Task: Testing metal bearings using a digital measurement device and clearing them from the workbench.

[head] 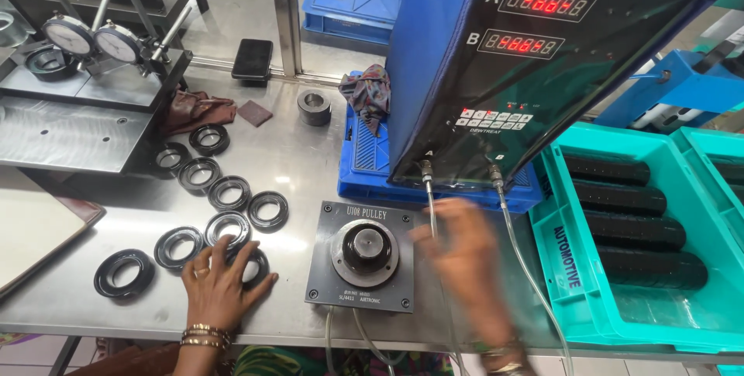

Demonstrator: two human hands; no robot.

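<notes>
My left hand (217, 283) lies palm down on a black ring-shaped pulley (252, 266) at the front of the steel bench, fingers spread over it. Several more black pulley rings (229, 192) lie in loose rows to the left and behind. My right hand (465, 256) is blurred in motion just right of the grey gauge block (363, 256), whose round black plug stands bare in the middle. The right hand holds nothing that I can make out.
A blue-covered readout box (535, 58) with two red digit rows stands behind the gauge, with two hoses running down from it. Teal crates (573, 267) at the right hold stacked black rings. Dial indicators (93, 39) stand on a dark fixture at back left.
</notes>
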